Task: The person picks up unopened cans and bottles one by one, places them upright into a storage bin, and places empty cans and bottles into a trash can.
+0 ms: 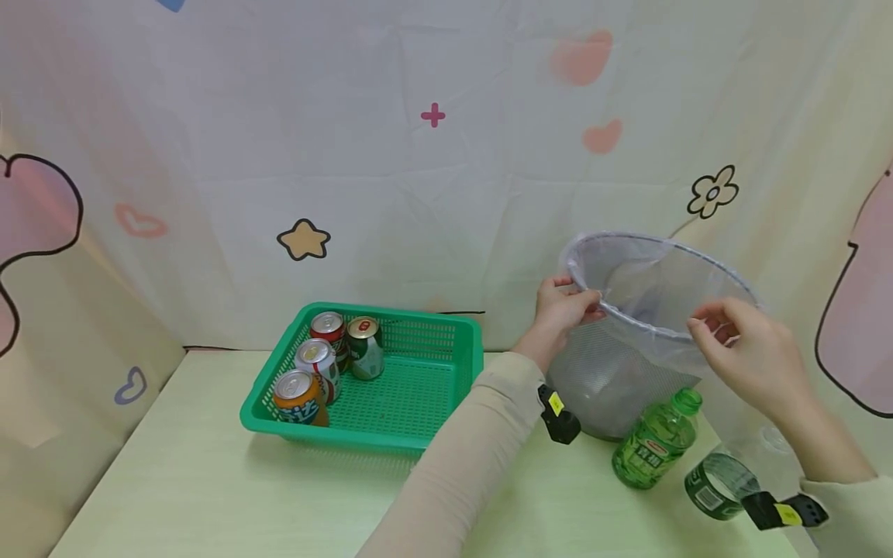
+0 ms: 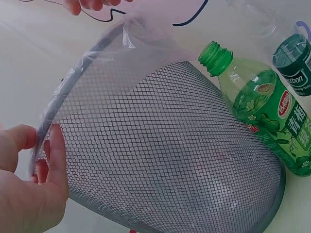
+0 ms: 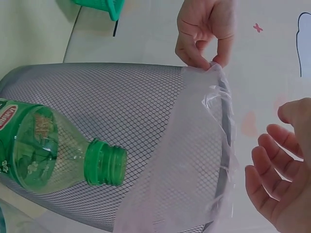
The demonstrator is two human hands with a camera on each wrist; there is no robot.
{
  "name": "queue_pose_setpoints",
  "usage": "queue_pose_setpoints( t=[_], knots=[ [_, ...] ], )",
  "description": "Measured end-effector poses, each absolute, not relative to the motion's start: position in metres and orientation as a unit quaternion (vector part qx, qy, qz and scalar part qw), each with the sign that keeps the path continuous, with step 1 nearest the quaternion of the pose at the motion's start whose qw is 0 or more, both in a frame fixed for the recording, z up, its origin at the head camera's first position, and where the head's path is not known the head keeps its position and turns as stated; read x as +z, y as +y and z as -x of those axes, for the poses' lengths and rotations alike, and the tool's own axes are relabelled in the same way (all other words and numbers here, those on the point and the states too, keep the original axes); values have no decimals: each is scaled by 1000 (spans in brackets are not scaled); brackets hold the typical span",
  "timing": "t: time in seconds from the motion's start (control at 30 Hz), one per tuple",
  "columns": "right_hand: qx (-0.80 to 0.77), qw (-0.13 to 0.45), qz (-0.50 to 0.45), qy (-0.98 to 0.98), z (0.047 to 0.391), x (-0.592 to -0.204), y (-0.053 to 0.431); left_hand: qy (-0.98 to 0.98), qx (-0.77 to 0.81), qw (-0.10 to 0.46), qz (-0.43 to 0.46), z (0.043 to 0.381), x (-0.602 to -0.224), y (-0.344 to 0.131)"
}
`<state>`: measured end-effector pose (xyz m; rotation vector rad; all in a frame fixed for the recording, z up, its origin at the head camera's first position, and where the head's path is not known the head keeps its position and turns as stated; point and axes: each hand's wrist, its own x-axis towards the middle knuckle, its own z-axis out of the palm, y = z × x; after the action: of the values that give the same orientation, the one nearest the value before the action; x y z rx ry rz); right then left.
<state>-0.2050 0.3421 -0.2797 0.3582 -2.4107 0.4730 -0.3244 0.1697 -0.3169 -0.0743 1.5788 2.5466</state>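
- Beige fabric sleeve (image 1: 453, 457) led to left hand (image 1: 558, 311), pinching translucent plastic liner (image 3: 187, 145) on grey mesh bin (image 1: 600, 380).
- Right hand (image 1: 752, 353), loosely curled, held nothing.
- Hard tugging could tear the liner.

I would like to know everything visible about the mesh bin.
The mesh bin is round, grey and metallic-looking, with a solid, darker base band. A thin translucent liner folds over its rim. It stands on the table, seemingly leaning, mouth upward. The left hand pinches its lined rim; the right hand hovers nearby, apart.
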Motion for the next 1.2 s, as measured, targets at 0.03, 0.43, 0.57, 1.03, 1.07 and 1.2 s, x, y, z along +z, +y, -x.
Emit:
queue_pose_setpoints(
  t=[0.03,0.43,0.57,1.03,1.07,1.2],
  knots=[
    [181,327,-137,-918,204,-281,342,526,847,72,25,324,-317,170],
    [211,334,-107,-913,192,-296,347,522,849,73,26,325,-319,171],
    [215,336,-99,-912,190,-302,348,520,850,73,28,324,-319,171],
    [260,321,-57,-909,179,-327,345,524,848,76,20,322,-316,168],
    [261,319,-55,-909,178,-330,345,525,848,75,20,322,-316,168],
    [265,313,-40,-911,176,-338,345,521,850,72,20,322,-317,168]
  ],
)
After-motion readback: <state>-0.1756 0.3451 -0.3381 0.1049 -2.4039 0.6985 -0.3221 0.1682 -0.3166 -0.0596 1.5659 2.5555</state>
